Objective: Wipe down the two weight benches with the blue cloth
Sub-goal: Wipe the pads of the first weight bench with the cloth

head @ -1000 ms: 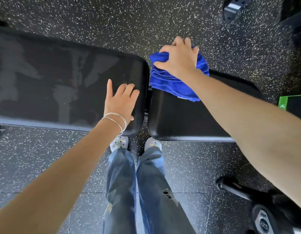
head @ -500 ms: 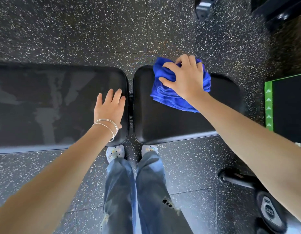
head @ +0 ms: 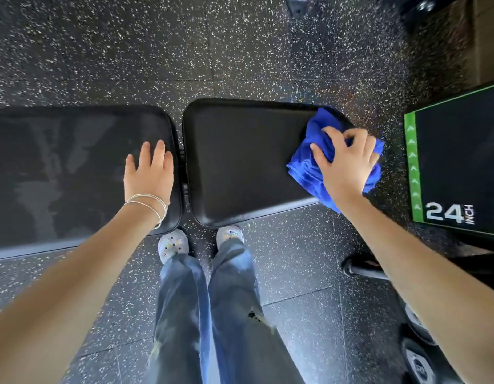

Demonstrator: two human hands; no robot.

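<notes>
Blue cloth partly hidden under right hand grip, left hand flat on cut-off bench.

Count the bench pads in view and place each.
2. The left pad lies under the left hand and runs off-frame. The right pad is beside it across a narrow gap; the right hand grips the blue cloth at its right end. None looks hidden.
</notes>
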